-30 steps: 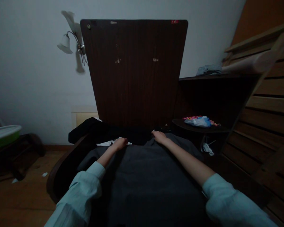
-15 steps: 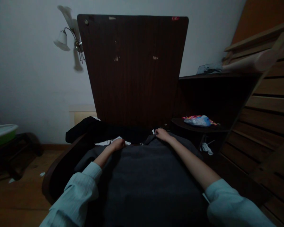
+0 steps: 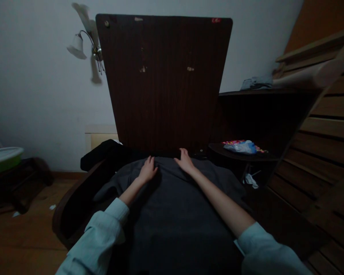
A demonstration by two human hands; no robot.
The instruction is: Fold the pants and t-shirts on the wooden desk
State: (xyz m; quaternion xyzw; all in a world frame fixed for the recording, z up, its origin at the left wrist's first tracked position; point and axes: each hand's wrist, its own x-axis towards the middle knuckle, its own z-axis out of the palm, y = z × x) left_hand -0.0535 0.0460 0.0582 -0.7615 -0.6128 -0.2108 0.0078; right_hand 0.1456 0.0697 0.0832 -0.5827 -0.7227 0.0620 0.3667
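A dark grey garment [image 3: 183, 206] lies spread over a dark surface in front of me, its far edge close to an upright brown board. My left hand [image 3: 148, 170] is at the garment's far left part, fingers apart and holding nothing. To the right, my right hand [image 3: 185, 161] is over the far edge with its thumb and fingers spread. Whether either palm presses on the fabric, I cannot tell. Black cloth [image 3: 103, 154] is bunched behind the garment on the left, by a curved dark wooden armrest [image 3: 60, 214].
The brown board [image 3: 166, 84] stands against the wall beside a wall lamp [image 3: 78, 46]. At right, a dark shelf [image 3: 232, 152] bears a plastic bag [image 3: 240, 146], near wooden slats [image 3: 326, 133]. A green basin [image 3: 5, 161] sits on a low stool at left.
Both hands have let go of the garment's far edge and opened. The garment's far edge now lies further back, covering the white patches and the black cloth behind it.
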